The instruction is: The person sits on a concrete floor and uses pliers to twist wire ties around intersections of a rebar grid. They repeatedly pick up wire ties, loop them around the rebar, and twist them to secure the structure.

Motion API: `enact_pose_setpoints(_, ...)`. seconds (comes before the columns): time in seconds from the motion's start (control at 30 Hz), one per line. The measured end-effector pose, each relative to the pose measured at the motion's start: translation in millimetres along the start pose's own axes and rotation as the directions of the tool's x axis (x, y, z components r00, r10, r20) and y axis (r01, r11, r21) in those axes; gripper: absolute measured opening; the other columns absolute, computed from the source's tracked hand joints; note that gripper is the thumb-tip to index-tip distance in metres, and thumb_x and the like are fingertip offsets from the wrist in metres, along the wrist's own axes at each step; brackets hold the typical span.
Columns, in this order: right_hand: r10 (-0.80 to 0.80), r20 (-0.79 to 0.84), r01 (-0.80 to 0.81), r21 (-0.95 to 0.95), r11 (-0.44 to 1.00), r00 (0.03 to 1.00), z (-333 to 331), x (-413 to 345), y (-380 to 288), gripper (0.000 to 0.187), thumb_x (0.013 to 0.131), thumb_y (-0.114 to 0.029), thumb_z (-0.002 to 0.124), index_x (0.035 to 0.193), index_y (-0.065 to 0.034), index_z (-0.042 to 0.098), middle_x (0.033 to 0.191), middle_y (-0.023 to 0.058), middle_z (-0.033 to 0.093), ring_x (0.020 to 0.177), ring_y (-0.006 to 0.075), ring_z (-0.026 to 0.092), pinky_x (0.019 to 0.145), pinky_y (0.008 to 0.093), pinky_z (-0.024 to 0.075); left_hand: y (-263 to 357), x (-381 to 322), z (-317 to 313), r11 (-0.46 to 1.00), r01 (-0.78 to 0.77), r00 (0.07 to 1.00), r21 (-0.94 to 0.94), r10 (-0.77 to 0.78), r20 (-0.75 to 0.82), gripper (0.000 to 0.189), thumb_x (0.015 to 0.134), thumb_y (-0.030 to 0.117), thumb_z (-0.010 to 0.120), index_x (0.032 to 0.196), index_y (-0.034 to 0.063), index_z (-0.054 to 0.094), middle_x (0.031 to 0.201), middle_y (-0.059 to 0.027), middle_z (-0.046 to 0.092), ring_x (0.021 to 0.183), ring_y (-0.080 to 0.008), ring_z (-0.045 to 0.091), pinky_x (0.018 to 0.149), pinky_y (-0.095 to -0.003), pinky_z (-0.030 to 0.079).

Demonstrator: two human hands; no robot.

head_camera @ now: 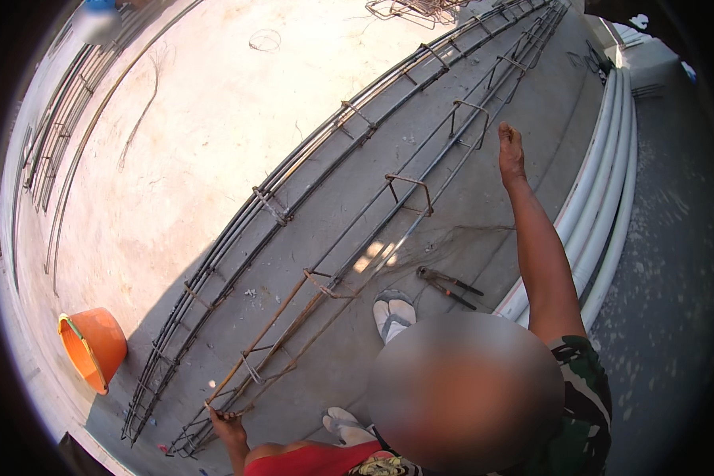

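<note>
Before me lies a long rebar cage [369,229], its steel bars joined by bent stirrups [428,196]. At its lower left end, my left hand [229,423] has its fingers closed around part of the cage, near a rusty bar. My right hand [511,152] is stretched toward the upper right, just right of a raised stirrup [487,128], apparently apart from it. Its fingers look bunched; whether anything small is in them cannot be seen. Steel pincers [446,284] with dark handles lie on the concrete floor between the cage and the white pipes.
A second rebar cage [285,217] lies alongside. White pipes [598,238] run along the right. An orange bucket [104,345] lies tipped at left. More rebar [65,128] and a person [98,21] in blue headwear are at upper left; bent stirrups [413,9] lie at top.
</note>
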State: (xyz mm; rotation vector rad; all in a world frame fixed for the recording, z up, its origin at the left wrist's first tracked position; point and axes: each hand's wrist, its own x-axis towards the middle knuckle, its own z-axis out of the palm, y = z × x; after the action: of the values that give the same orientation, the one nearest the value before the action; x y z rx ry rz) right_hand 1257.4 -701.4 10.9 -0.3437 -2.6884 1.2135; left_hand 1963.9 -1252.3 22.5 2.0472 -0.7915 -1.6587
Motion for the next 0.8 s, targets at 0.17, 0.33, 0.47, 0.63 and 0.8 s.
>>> enact_pose_setpoints(0.17,0.042,0.286,-0.070,0.090,0.994,0.957,28.4,29.9,-6.0,0.068,0.089,-0.068,0.044,0.083,-0.0022,0.059,0.081,0.0082,0.058,0.078,0.0217,0.053,0.076,0.0379,0.0446,2.4,1.6,-0.1,0.995,-0.097,0.988,0.001,0.097,-0.123,0.030,0.096,0.035,0.051,0.074,0.0163,0.044,0.055,0.0025,0.035,0.052,-0.0118,0.036,0.064,-0.0331,0.040)
enact_pose_setpoints(0.33,0.084,0.369,-0.062,-0.071,0.996,0.926,39.2,17.5,-32.4,0.073,0.091,-0.066,0.041,0.068,0.0016,0.058,0.064,0.0118,0.055,0.066,0.0259,0.052,0.069,0.0414,0.0435,8.9,16.5,-8.8,0.985,-0.119,0.987,0.128,0.131,-0.092,0.022,0.097,0.033,0.049,0.087,0.0139,0.045,0.063,0.0033,0.032,0.055,-0.0110,0.034,0.065,-0.0311,0.039)
enact_pose_setpoints(0.47,-0.005,0.284,0.052,-0.155,0.987,0.959,33.4,12.5,-47.9,0.074,0.092,-0.064,0.040,0.072,0.0052,0.058,0.068,0.0200,0.056,0.067,0.0314,0.051,0.070,0.0424,0.0434,23.5,26.5,-2.4,0.969,-0.142,0.966,0.202,0.180,-0.188,0.020,0.094,0.029,0.049,0.083,0.0127,0.049,0.059,0.0032,0.031,0.050,-0.0103,0.031,0.053,-0.0278,0.035)
enact_pose_setpoints(0.63,-0.079,0.309,0.173,-0.287,0.942,0.948,32.5,13.0,-69.1,0.075,0.094,-0.063,0.036,0.076,0.0053,0.064,0.077,0.0264,0.061,0.075,0.0407,0.057,0.073,0.0468,0.0439,47.4,50.0,-23.8,0.923,-0.166,0.961,0.347,0.230,-0.154,0.021,0.093,0.030,0.050,0.089,0.0091,0.054,0.063,0.0027,0.032,0.049,-0.0107,0.032,0.046,-0.0262,0.029)
enact_pose_setpoints(0.8,-0.022,0.417,0.230,-0.455,0.860,0.909,40.0,-0.7,-82.8,0.074,0.096,-0.059,0.033,0.085,0.0056,0.067,0.092,0.0271,0.065,0.093,0.0432,0.061,0.083,0.0472,0.0467,56.2,57.2,-12.4,0.877,-0.057,0.947,0.477,0.200,-0.253,0.020,0.092,0.028,0.050,0.088,0.0089,0.054,0.062,0.0026,0.032,0.049,-0.0107,0.031,0.045,-0.0263,0.028)
